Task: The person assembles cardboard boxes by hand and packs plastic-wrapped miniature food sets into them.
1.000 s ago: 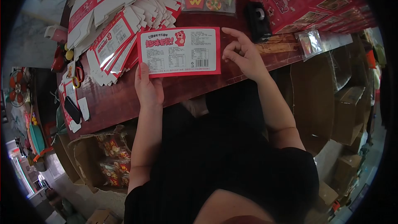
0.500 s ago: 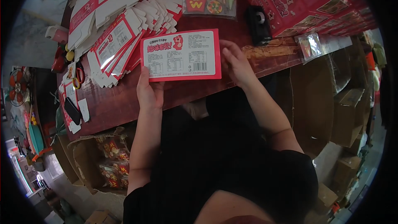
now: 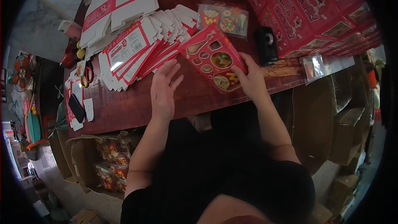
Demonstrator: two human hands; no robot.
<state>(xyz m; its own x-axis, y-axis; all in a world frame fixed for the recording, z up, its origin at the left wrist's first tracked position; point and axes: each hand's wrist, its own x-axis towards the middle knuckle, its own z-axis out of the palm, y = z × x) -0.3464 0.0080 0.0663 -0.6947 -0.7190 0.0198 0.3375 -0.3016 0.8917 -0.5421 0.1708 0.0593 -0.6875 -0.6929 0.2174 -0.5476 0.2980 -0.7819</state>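
Dark reddish-brown wood, glossy in places, makes up the tabletop, and the red printed carton is above its front middle part, slanting, its food-picture side facing the camera. Half a second ago the white panel with text and barcode faced up, and the carton sat nearly level in the left hand; now it has been turned over and tilted. The right hand grips its lower right edge, thumb on the printed face. The left hand, which held the lower left corner before, has let go: its fingers are spread, empty, just beside the carton. The two hands are apart.

Behind the carton's upper end lies a clear pack of food-shaped pieces, with a black tape dispenser to its right. Fanned flat cartons spread to the left, next to a pile of larger white-and-red cartons. Scissors and a black phone-like object lie at the table's left end. Stacked red boxes stand at the right rear. Below the table's left front, a cardboard box holds more packs.
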